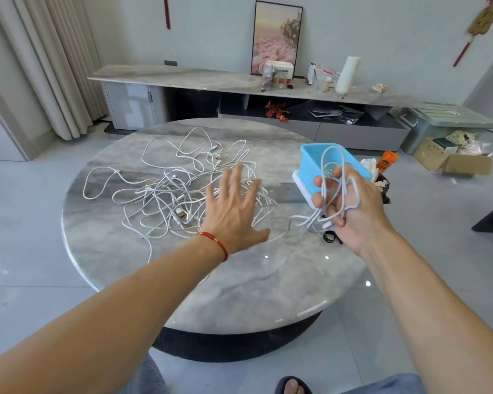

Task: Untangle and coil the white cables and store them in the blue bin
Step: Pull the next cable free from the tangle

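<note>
A tangle of white cables (171,191) sprawls over the left and middle of the round marble table (239,280). My left hand (234,206) hovers flat over the tangle's right side, fingers spread, holding nothing. My right hand (350,206) grips a loosely coiled white cable (332,177) in loops, just in front of the blue bin (313,159). The coil's tail trails down onto the table toward the tangle. The blue bin stands on a white base at the table's right edge; my hand hides its near side.
A black cable tie (329,237) lies on the table below my right hand. Behind the bin are an orange tube (386,162) and some wrappers. A long low cabinet (239,83) runs along the far wall, with cardboard boxes (453,160) on the floor at right.
</note>
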The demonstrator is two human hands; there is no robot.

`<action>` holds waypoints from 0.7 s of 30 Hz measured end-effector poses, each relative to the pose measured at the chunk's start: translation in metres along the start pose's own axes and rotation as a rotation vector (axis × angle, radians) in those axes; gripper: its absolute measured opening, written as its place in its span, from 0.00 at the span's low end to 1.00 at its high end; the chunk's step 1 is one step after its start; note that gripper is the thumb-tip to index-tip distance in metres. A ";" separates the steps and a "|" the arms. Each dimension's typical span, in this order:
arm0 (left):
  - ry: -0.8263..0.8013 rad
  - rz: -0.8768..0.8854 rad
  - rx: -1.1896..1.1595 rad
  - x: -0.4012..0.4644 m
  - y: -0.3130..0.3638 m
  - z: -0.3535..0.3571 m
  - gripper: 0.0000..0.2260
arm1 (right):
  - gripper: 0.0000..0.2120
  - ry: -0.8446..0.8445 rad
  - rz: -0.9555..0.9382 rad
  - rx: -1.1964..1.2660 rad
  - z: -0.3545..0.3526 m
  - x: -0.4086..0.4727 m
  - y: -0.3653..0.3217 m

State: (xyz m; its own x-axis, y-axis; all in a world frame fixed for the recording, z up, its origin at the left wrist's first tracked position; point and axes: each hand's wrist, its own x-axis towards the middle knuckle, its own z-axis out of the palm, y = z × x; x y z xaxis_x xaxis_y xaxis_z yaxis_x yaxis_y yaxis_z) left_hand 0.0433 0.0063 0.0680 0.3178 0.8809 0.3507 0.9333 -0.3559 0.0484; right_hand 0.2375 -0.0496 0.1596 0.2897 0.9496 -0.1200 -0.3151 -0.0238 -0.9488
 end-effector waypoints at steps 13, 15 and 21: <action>0.014 -0.016 -0.197 0.021 -0.010 0.029 0.07 | 0.12 -0.225 0.139 -0.718 -0.018 -0.010 0.018; 0.002 -0.076 -0.252 0.022 -0.033 0.031 0.06 | 0.15 -0.259 0.159 -1.022 -0.029 -0.010 0.025; 0.046 -0.158 -0.626 0.018 -0.058 0.020 0.11 | 0.31 -0.417 0.259 -1.191 -0.021 -0.016 0.057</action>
State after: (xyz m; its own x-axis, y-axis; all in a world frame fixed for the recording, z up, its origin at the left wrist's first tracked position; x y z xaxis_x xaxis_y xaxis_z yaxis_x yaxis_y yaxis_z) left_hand -0.0019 0.0491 0.0528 0.1639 0.9284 0.3335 0.6898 -0.3496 0.6341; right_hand 0.2345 -0.0728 0.1016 -0.0298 0.8958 -0.4434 0.7396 -0.2787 -0.6126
